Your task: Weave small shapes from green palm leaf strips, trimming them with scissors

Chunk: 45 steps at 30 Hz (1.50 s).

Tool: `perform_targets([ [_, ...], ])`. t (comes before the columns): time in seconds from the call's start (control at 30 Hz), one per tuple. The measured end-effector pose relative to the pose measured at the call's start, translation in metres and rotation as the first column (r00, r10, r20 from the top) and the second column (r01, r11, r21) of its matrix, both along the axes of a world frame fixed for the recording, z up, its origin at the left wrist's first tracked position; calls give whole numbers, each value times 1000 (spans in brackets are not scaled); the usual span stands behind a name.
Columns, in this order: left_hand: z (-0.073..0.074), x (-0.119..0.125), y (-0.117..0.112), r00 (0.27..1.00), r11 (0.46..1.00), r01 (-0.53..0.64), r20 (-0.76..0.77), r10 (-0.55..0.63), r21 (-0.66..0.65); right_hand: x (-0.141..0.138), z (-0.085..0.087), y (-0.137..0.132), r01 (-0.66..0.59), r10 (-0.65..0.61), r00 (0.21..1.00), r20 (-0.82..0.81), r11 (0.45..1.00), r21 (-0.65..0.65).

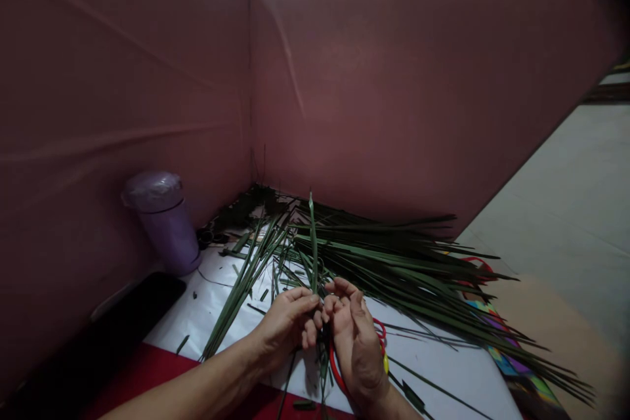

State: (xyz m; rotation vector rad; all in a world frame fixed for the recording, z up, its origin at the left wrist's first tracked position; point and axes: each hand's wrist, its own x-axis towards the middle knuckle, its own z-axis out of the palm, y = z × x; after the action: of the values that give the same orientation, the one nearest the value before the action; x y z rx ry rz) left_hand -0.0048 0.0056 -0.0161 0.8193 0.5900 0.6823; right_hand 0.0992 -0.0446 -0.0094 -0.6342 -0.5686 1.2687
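Note:
My left hand (288, 325) and my right hand (355, 336) meet low in the middle of the view, both with fingers closed on one long green leaf strip (313, 243) that stands upright between them. Under my right hand lies something with a red loop handle (335, 367) and a yellow part; I cannot make out what it is. A big pile of long green leaves (418, 275) fans out to the right behind my hands on a white sheet (457, 367).
A purple lidded container (165, 220) stands at the left by the pink partition (394, 92). Another leaf bundle (243, 282) lies left of my hands. A black flat object (142, 298) sits at the left. Colourful patterned mat (506, 357) and floor at right.

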Motion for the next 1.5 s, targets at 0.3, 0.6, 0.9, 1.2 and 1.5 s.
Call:
perform_targets([
  [0.3, 3, 0, -1, 1000, 1000, 1, 11, -1, 8, 2, -2, 1, 19, -18, 997, -74, 1000, 3],
  [0.6, 1, 0, -1, 1000, 1000, -2, 12, 2, 2, 2, -4, 1, 16, -16, 996, -83, 1000, 4],
  [0.9, 2, 0, -1, 1000, 1000, -5, -2, 5, 15, 3, -4, 1, -26, 28, 999, -42, 999, 45],
  [1.2, 4, 0, -1, 1000, 1000, -3, -10, 3, -2, 3, -3, 0, -38, 38, 999, 16, 999, 5],
  [1.5, -1, 0, 0, 1000, 1000, 3, 6, -3, -9, 4, -2, -1, -36, 36, 999, 30, 999, 13],
])
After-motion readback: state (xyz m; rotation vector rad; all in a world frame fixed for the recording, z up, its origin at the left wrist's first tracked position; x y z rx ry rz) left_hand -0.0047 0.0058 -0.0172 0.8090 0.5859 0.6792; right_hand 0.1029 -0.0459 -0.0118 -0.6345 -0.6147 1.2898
